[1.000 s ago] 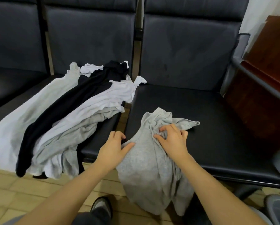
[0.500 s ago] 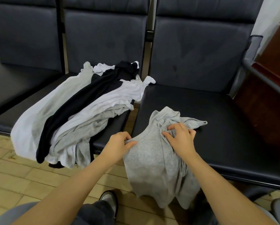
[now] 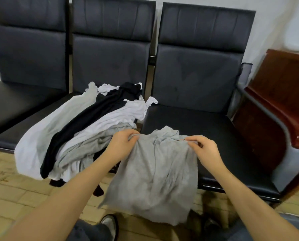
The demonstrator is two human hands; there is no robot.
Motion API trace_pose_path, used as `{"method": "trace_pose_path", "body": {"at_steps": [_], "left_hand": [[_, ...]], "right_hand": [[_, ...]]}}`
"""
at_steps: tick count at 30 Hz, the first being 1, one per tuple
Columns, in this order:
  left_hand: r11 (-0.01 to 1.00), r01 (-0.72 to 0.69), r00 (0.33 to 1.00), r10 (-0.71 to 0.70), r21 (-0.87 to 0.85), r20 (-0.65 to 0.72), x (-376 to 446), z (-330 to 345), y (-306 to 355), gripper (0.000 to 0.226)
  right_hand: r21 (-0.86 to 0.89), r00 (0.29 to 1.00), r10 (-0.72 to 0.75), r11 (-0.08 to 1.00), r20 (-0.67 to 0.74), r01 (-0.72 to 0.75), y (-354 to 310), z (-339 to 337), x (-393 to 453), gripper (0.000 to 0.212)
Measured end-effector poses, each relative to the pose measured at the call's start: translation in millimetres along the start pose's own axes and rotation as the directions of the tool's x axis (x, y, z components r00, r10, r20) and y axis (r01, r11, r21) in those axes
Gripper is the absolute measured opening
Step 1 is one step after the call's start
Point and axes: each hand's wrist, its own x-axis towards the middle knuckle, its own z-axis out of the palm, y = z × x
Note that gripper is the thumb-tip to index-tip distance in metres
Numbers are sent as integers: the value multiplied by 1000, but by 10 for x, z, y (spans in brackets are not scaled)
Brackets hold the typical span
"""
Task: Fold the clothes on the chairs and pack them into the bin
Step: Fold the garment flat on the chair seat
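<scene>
Left hand (image 3: pixel 123 145) & right hand (image 3: pixel 203 150) each pinch top edge of grey shirt (image 3: pixel 155 178), frame centre. Risk: hem drags on floor (image 3: pixel 15 192); pinch slips, shirt drops off seat (image 3: pixel 206 129).

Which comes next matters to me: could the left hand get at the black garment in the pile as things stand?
Probably not yet: the left hand pinches the grey shirt. The black garment lies uncovered atop the pile close by, so once freed it likely could.
</scene>
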Motion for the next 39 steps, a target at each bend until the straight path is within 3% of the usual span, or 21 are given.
{"method": "trace_pose_path", "body": {"at_steps": [2, 12, 17, 23, 28, 32, 36, 39], "left_hand": [[998, -64, 998, 65, 7, -21, 65, -129, 127, 20], [969, -214, 940, 239, 122, -243, 414, -772, 861, 16], [962, -238, 899, 270, 132, -344, 600, -1055, 1311, 19], [969, -248, 864, 215, -13, -455, 636, -1349, 1724, 22], [959, -285, 869, 263, 12, -420, 630, -1407, 1757, 37], [966, -249, 907, 255, 62, -335, 635, -1329, 1710, 42], [967, -254, 927, 251, 25, -279, 620, -1223, 1640, 27], [955, -240, 950, 268, 177, -159, 616, -1203, 1509, 15]], "right_hand": [[38, 998, 39, 999, -41, -37, -113, -131, -3, 19], [37, 942, -168, 982, -291, 186, -1008, -824, 169, 21], [25, 878, -211, 969, -430, 245, -1467, -1217, 292, 20], [76, 808, -146, 971, -571, 228, -1788, -1638, 352, 27], [176, 774, -33, 967, -632, 184, -1760, -1836, 333, 30], [187, 795, -10, 970, -606, 155, -1597, -1895, 274, 21], [103, 807, -20, 990, -590, 100, -1319, -1905, 258, 21], [55, 796, -2, 998, -605, 44, -1157, -1920, 255, 30]]}}
